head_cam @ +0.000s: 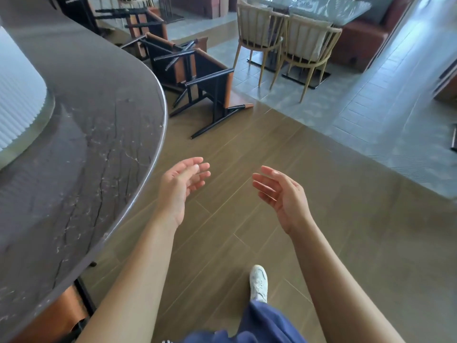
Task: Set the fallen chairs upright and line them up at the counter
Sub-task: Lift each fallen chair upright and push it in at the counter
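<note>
A black-framed bar chair with orange-brown panels (212,87) lies tipped over on the wood floor beside the curved dark stone counter (94,134). Behind it a second fallen chair (173,58) lies tangled against it, and a third (143,23) lies farther back along the counter. My left hand (180,184) and my right hand (279,191) are held out in front of me with palms facing each other and fingers relaxed. Both hold nothing and are well short of the nearest chair.
Two pale wooden dining chairs (284,43) stand at a glass table (331,8) on the tiled area at the back right. A white ribbed column (17,95) rises from the counter at left. Another orange-brown chair (61,310) sits under the counter near me.
</note>
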Demonstrator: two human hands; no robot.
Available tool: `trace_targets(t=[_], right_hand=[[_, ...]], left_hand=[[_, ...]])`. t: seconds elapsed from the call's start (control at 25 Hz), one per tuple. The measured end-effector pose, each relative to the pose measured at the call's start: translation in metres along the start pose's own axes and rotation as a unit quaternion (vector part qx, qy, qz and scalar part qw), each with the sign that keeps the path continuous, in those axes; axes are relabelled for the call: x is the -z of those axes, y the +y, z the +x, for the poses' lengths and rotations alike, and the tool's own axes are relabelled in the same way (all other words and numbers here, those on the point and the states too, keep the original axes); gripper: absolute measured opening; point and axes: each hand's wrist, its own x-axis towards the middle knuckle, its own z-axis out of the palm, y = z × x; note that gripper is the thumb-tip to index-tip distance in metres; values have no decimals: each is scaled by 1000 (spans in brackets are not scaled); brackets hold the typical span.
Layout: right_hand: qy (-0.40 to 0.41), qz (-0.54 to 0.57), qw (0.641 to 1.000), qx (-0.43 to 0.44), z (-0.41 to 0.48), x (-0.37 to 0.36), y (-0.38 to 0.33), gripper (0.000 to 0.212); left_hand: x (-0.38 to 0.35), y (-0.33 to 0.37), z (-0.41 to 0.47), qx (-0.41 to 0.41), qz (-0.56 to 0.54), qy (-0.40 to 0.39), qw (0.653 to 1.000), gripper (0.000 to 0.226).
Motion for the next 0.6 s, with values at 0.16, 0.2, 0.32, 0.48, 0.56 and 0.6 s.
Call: trace_targets(t=[0.16, 0.2, 0.32, 0.48, 0.56, 0.6], right_hand=[[5, 2, 1000, -4, 61, 33, -22, 26], [8, 2, 1000, -5, 74, 40, -29, 26], [14, -2, 1000, -5, 121, 66, -57, 26], [10, -23, 1000, -4, 173, 95, -82, 25], [12, -40, 999, 1, 194, 104, -89, 24], [10, -51, 999, 5, 205, 108, -92, 24]], left_hand=[[-53, -4, 56, 5, 9, -5, 1000, 21], [-65, -4, 68, 6, 14, -7, 1000, 21], [-111, -4, 111, 10, 23, -16, 1000, 21], [-162, -3, 163, 13, 25, -20, 999, 24], [-181, -7, 182, 16, 21, -22, 999, 24], [-190, -9, 192, 17, 20, -23, 999, 23]])
